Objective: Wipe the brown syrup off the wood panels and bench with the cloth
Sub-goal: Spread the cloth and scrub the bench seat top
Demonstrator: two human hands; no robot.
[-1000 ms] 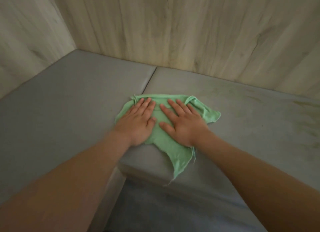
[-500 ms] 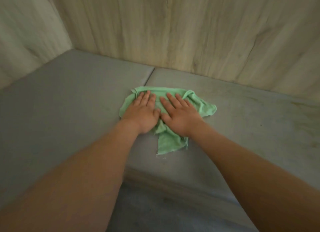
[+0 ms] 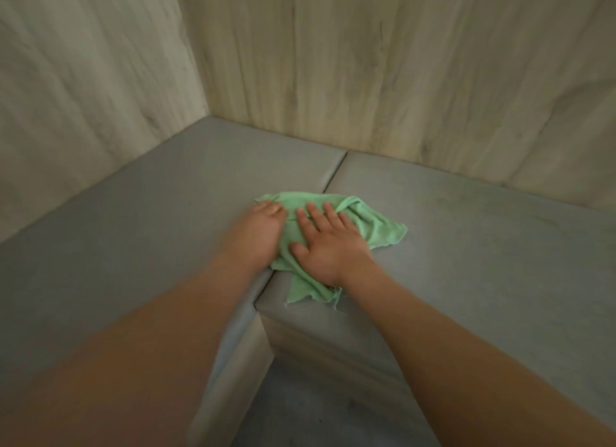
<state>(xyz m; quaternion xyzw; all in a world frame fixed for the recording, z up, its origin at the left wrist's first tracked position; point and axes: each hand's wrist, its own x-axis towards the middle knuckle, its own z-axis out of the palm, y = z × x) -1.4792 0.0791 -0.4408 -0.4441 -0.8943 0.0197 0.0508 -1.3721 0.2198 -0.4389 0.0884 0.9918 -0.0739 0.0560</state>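
The green cloth (image 3: 376, 223) lies bunched on the grey bench (image 3: 500, 263), over the seam (image 3: 335, 173) between its two cushions and near the front corner, one ragged tail hanging towards the near edge; the wood panels (image 3: 366, 80) rise behind and to the left. The right hand (image 3: 330, 246) presses on the cloth with fingers straight and spread, gripping nothing; the left hand (image 3: 258, 235), slightly blurred, lies flat on the cloth's left part, fingers together.

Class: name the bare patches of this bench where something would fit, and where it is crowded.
Free: left cushion along the side panel; right cushion along the back panel. Crowded: the seam, where left hand and right hand rest on the cloth.
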